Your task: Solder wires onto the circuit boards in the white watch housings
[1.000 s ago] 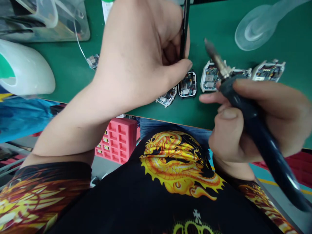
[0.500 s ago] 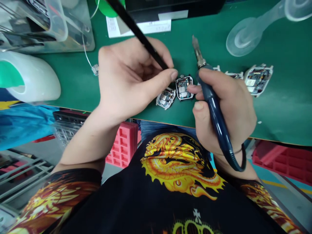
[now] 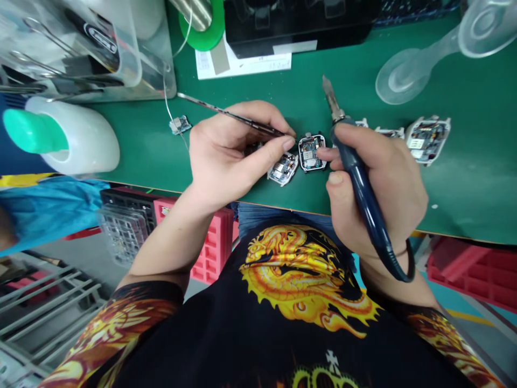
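My left hand (image 3: 238, 151) is closed around a pair of dark tweezers (image 3: 226, 112), whose pale rear end points to the upper left. Their tips are near an open watch case (image 3: 312, 153) with a circuit board inside. Another watch case (image 3: 283, 169) lies tilted beside it, partly under my left thumb. In my right hand (image 3: 379, 183) is a soldering iron (image 3: 363, 194), its metal tip pointing up and away from the boards. A fingertip of that hand touches the edge of the upright watch case.
More open watch cases, including one at the right (image 3: 428, 140), lie beyond my right hand. A small circuit board (image 3: 180, 125) with a thin wire lies left. Around are a white bottle (image 3: 92, 137), a clear plastic box (image 3: 157, 86), a solder spool (image 3: 202, 32) and a clear suction-cup piece (image 3: 404, 75).
The tweezers have swung down from a steep upward slant to a flatter angle, rear end now to the left. The iron stays in my right hand. The whole view has shifted slightly.
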Available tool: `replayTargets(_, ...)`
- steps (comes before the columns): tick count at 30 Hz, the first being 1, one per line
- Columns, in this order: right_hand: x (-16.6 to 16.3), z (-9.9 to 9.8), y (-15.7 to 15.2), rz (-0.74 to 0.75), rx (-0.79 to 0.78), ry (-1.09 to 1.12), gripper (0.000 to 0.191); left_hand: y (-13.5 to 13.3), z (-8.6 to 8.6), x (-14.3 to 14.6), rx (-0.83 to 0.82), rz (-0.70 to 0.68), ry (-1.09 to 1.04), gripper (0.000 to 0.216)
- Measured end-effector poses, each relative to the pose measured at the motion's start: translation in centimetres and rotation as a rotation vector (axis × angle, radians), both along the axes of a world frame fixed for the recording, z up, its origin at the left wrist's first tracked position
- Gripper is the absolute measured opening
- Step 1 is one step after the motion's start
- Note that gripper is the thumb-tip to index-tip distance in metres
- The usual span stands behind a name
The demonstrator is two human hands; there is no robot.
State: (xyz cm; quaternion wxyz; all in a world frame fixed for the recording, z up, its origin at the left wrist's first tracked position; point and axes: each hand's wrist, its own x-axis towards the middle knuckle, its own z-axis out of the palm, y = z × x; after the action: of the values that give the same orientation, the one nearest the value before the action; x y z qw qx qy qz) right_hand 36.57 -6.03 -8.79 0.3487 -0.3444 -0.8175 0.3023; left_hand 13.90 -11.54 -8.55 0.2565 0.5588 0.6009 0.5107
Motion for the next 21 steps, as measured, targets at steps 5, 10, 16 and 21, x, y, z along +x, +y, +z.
replayTargets(5,-0.08,0.15,0.07,0.012,-0.01,0.007,0.042,0.02,-0.24,0.19,0.007,0.039,-0.042,0.011)
replayTargets(10,-0.28,-0.04,0.22,0.012,0.017,0.061,0.041,0.19,-0.53,-0.22,0.056,-0.015,0.013,0.008)
replayTargets(16,-0.29,0.16,0.22,0.01,0.032,0.035,0.042,0.22,-0.24,0.04,0.081,0.009,0.041,0.007)
replayTargets(21,-0.22,0.2,0.24,0.028,0.006,0.036,0.038,0.09,0.04,0.21,0.037,0.015,-0.038,0.006)
